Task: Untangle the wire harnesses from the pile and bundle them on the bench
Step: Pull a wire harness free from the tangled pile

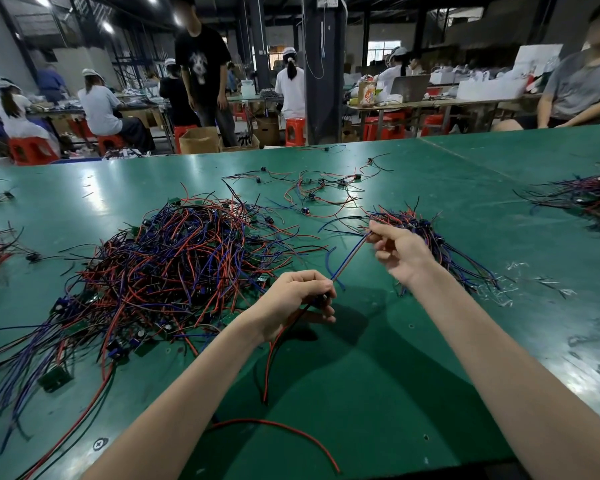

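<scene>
So that one harness (pixel 347 258) is drawn straight clear of the pile (pixel 174 265), its connector end is gripped in the left hand (pixel 298 303) and its wires are pinched by the right hand (pixel 399 251).

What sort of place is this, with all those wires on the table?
Probably a factory assembly hall: a tangled pile of wire harnesses on a green bench, and capped workers on red stools at long tables behind.

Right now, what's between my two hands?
In the head view, blue and red harness wires run straight from the left hand up to the right hand, over bare green bench.
</scene>
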`<state>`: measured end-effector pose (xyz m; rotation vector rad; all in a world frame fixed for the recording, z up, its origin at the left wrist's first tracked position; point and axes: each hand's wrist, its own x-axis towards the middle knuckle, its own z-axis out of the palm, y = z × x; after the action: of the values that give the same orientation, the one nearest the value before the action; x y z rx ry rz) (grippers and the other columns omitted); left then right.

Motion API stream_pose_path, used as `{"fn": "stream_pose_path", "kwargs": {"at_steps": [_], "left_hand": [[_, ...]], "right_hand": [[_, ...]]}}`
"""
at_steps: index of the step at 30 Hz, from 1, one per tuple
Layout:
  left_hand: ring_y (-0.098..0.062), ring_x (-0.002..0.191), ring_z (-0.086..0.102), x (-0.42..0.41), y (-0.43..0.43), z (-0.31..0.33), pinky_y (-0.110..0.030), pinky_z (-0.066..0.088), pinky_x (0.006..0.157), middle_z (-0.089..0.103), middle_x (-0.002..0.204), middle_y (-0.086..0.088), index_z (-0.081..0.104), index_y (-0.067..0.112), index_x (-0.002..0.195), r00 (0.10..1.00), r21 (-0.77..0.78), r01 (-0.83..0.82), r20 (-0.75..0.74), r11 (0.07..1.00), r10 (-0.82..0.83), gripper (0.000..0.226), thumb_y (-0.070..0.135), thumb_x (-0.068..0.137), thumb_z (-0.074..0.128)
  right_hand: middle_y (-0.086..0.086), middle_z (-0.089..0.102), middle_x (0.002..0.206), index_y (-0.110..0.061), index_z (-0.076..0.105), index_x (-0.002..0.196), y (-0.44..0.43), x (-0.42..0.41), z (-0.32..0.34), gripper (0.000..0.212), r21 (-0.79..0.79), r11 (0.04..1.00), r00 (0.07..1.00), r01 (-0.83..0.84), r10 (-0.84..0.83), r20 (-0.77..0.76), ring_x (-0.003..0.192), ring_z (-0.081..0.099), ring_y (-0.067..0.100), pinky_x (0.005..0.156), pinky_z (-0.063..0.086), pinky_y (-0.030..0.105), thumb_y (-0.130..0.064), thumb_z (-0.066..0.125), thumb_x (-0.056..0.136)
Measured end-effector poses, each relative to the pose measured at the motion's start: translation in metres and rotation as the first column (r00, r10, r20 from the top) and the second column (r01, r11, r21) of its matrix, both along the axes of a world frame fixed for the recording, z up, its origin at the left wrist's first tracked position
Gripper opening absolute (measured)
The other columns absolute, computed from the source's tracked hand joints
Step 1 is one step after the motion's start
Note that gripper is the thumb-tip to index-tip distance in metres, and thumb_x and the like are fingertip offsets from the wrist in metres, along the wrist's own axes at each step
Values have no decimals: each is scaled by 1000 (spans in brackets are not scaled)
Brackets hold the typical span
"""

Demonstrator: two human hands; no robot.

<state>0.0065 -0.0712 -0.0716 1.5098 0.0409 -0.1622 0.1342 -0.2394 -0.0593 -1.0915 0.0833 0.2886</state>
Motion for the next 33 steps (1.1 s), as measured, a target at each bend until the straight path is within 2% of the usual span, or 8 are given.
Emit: {"fn": "stream_pose_path", "kwargs": {"at_steps": [5,9,15,17,21,26,29,33], "left_hand": [[-18,59,61,-1,-1,0,-32,57,63,57,67,-9,60,6,70,999,33,38,-11,999,-38,25,6,94,53],[-19,58,60,-2,-1,2,-32,58,62,56,63,-9,58,4,72,1000,35,24,-13,999,-24,23,5,94,52],[-17,52,57,-4,-4,5,-30,57,58,52,63,-9,55,2,73,1000,21,16,-7,1000,-16,22,4,94,50],[-17,52,57,-4,-3,5,-30,57,58,53,63,-9,56,2,72,1000,20,24,-13,1000,-23,22,4,94,50],[-15,52,56,-3,-2,6,-29,57,57,54,62,-7,57,4,72,999,17,37,-23,999,-37,23,5,94,50],[-10,58,56,0,0,6,-26,55,64,60,64,-3,62,7,73,999,-58,-41,11,997,41,21,6,93,52],[-8,58,55,4,5,8,-21,46,59,62,68,0,66,12,77,981,-122,-185,33,975,190,20,11,93,53],[-11,67,55,9,13,8,-25,40,64,66,76,0,69,16,85,943,-169,-318,48,933,330,18,20,93,54]], "right_hand": [[5,52,56,2,57,71,-5,-2,-1,20,282,952,930,-115,203,-305,34,44,2,29,30,11,-7,59,89],[9,58,61,2,64,73,4,-3,0,13,-207,970,976,129,-88,199,40,50,7,36,37,14,-6,69,83],[3,61,54,-4,69,68,10,-8,-16,20,-381,523,393,762,95,915,47,52,20,52,41,29,-17,70,84],[1,62,53,-7,69,66,10,-7,-16,20,-434,599,528,673,23,849,44,53,16,49,42,26,-17,71,83],[4,61,49,-2,65,66,10,-3,-7,16,-206,956,959,207,-157,234,39,50,10,36,39,17,-5,73,79],[13,63,76,3,60,91,13,-14,2,35,-61,998,995,-30,35,92,52,60,13,46,49,18,-31,68,83],[15,63,88,2,55,99,27,-34,6,53,-229,948,963,-221,249,101,69,63,20,57,54,23,-48,60,84],[9,62,76,-5,59,81,57,-71,-1,28,-406,840,863,-361,466,197,57,58,16,55,55,23,-31,60,89]]}}
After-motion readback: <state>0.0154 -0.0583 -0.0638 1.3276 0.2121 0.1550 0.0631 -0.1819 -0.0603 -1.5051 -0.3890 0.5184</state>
